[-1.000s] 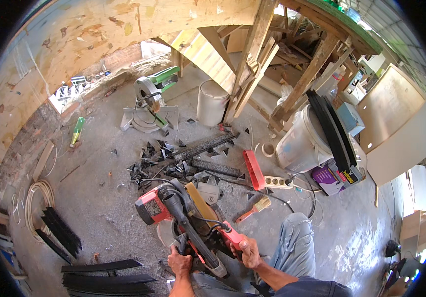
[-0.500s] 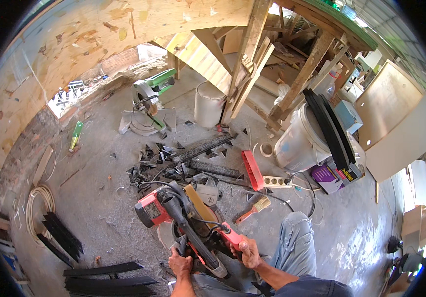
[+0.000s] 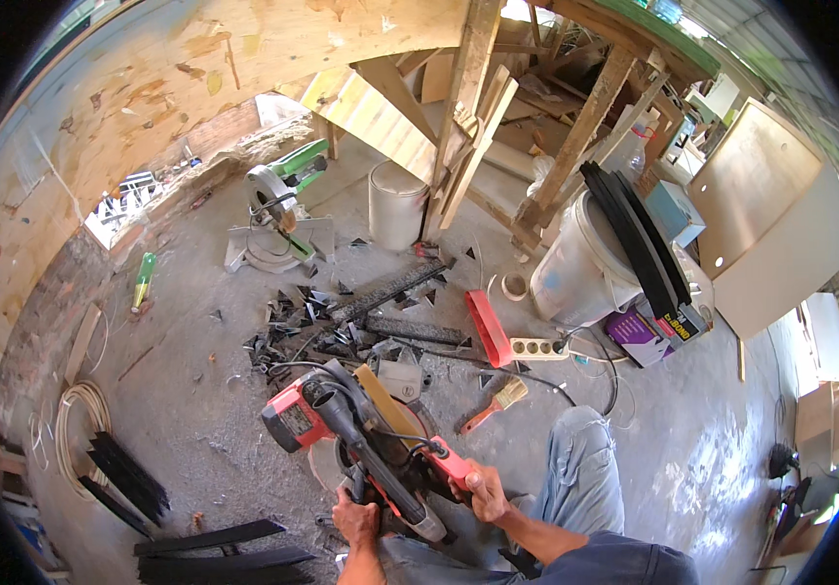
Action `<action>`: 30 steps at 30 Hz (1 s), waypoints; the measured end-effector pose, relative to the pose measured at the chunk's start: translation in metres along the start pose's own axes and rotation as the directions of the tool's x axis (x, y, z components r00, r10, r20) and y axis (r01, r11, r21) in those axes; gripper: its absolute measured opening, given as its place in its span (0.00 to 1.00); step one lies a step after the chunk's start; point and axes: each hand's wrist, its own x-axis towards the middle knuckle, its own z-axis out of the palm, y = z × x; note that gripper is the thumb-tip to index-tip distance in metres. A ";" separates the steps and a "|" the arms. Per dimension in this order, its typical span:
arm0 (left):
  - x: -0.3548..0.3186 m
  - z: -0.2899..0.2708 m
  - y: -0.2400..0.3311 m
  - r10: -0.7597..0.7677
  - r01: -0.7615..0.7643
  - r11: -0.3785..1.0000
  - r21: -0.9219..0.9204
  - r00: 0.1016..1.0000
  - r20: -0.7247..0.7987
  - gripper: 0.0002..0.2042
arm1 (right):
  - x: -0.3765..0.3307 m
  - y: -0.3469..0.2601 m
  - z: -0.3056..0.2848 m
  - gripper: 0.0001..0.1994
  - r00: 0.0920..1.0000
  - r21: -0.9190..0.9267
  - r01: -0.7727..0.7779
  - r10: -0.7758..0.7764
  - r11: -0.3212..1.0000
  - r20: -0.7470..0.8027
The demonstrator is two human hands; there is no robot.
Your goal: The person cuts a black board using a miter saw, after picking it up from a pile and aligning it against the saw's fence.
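Black offcuts [image 3: 312,336] block the way beyond the red saw [image 3: 371,460]; the floor [image 3: 673,439] right of the knee [image 3: 583,434] is passable.

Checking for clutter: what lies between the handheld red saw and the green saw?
In the head view, a heap of black pieces, some triangular, lies between the red saw and green saw.

Navy sleeve [image 3: 607,560], pale blue jeans [image 3: 581,458]

Bright light glares off the floor [image 3: 653,492]; edges bend, perhaps blurred.
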 end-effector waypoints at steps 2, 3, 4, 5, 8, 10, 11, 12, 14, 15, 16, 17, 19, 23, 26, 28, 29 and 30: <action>0.000 0.002 -0.001 0.003 -0.003 1.000 -0.022 1.000 -0.027 0.22 | -0.001 0.002 -0.002 0.27 1.000 -0.038 0.008 -0.008 0.999 0.006; 0.000 0.003 -0.001 0.009 -0.009 1.000 -0.014 1.000 -0.024 0.22 | -0.001 0.004 -0.003 0.27 1.000 -0.033 0.007 -0.007 0.999 -0.003; 0.000 0.003 -0.001 0.024 -0.024 0.999 -0.035 1.000 -0.020 0.22 | -0.002 0.005 -0.005 0.27 1.000 -0.035 0.013 -0.013 0.999 0.006; 0.000 0.003 0.000 0.038 -0.039 0.998 -0.056 0.999 -0.018 0.21 | -0.003 0.007 -0.007 0.27 1.000 -0.038 0.020 -0.019 0.999 0.015; -0.003 -0.001 0.007 0.014 -0.015 1.000 -0.019 0.999 -0.037 0.20 | -0.002 0.009 -0.009 0.27 0.999 -0.062 0.038 -0.037 0.997 0.016; -0.001 0.001 0.002 0.022 -0.023 1.000 -0.021 0.998 -0.051 0.20 | -0.001 0.013 -0.009 0.27 1.000 -0.068 0.028 -0.027 0.997 0.014; 0.000 0.004 0.000 0.029 -0.031 0.999 -0.037 0.997 -0.067 0.20 | -0.002 0.014 -0.009 0.27 1.000 -0.085 0.024 -0.023 0.996 0.020; 0.002 0.005 -0.001 0.031 -0.032 0.999 -0.023 0.997 -0.071 0.20 | -0.001 0.012 -0.008 0.27 1.000 -0.070 0.022 -0.021 0.997 0.015; 0.001 0.008 -0.001 0.018 -0.018 1.000 0.001 0.995 -0.100 0.20 | 0.000 0.007 -0.008 0.26 0.999 -0.121 0.028 -0.025 0.992 0.022; 0.002 0.010 0.000 0.024 -0.024 1.000 -0.002 0.994 -0.103 0.20 | 0.002 0.003 -0.008 0.26 0.998 -0.127 0.068 -0.065 0.990 0.021; 0.003 0.011 -0.001 0.027 -0.026 1.000 0.009 0.993 -0.113 0.20 | 0.001 0.005 -0.009 0.26 0.997 -0.113 0.071 -0.070 0.991 0.020; 0.004 0.012 -0.004 0.038 -0.037 0.999 0.010 0.993 -0.108 0.20 | 0.002 0.008 -0.010 0.25 0.997 -0.128 0.078 -0.076 0.989 0.018; 0.004 0.015 -0.006 0.074 -0.077 0.997 -0.014 0.989 -0.127 0.20 | 0.003 0.009 -0.011 0.24 0.996 -0.138 0.090 -0.088 0.986 0.021; 0.006 0.016 -0.013 0.111 -0.115 0.993 -0.015 0.980 -0.163 0.19 | 0.004 0.003 -0.011 0.23 0.991 -0.237 0.137 -0.134 0.962 0.026; 0.007 0.015 -0.015 0.123 -0.132 0.989 -0.067 0.984 -0.125 0.19 | 0.004 -0.002 -0.010 0.21 0.982 -0.257 0.183 -0.188 0.949 0.006; 0.006 0.015 -0.012 0.082 -0.091 0.994 -0.064 0.987 -0.137 0.19 | 0.003 -0.003 -0.010 0.21 0.980 -0.249 0.189 -0.196 0.950 -0.004; 0.006 0.013 -0.010 0.082 -0.091 0.994 -0.056 0.986 -0.142 0.19 | 0.003 -0.004 -0.009 0.20 0.983 -0.259 0.174 -0.181 0.950 -0.003; 0.005 0.014 -0.010 0.075 -0.085 0.994 -0.062 0.986 -0.150 0.19 | 0.002 -0.003 -0.009 0.19 0.987 -0.271 0.155 -0.161 0.950 0.000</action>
